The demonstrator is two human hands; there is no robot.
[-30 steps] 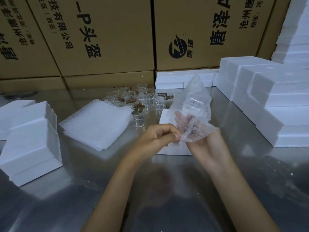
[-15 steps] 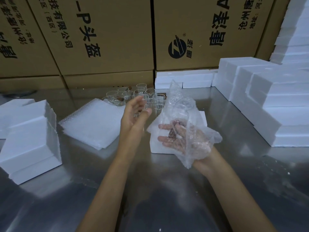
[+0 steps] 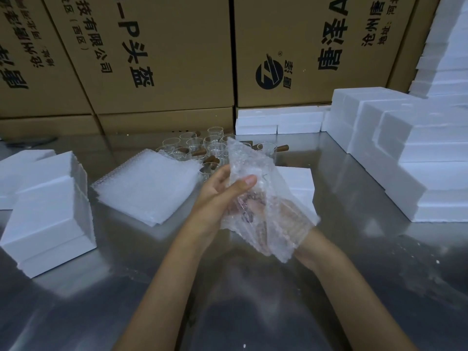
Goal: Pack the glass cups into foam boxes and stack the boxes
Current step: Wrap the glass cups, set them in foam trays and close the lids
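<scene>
A: What are the hands doing?

B: Both are up over the steel bench, busy with one sheet of bubble wrap. The left hand grips its left edge: the thumb lies across the front of the wrap and the fingers curl behind it. The right hand is under and inside the sheet, seen only through the plastic, palm up, cradling the bundle. Whether its grip is closed round anything I cannot tell; the wrap blurs the fingers.

A: Is there a cup in it?

B: Something dark and glassy shows through the wrap above the right palm, but it is too blurred to name for certain.

A: And the other cups?

B: A cluster of glass cups with brown wooden handles stands at the back of the bench, just behind the hands. One white foam box lies right behind the wrap, partly hidden by it.

A: What else is about?

B: A pile of bubble-wrap sheets to the left of the hands, a stack of foam boxes at the far left, larger stacks of foam boxes along the right, and printed cardboard cartons forming a wall behind.
</scene>
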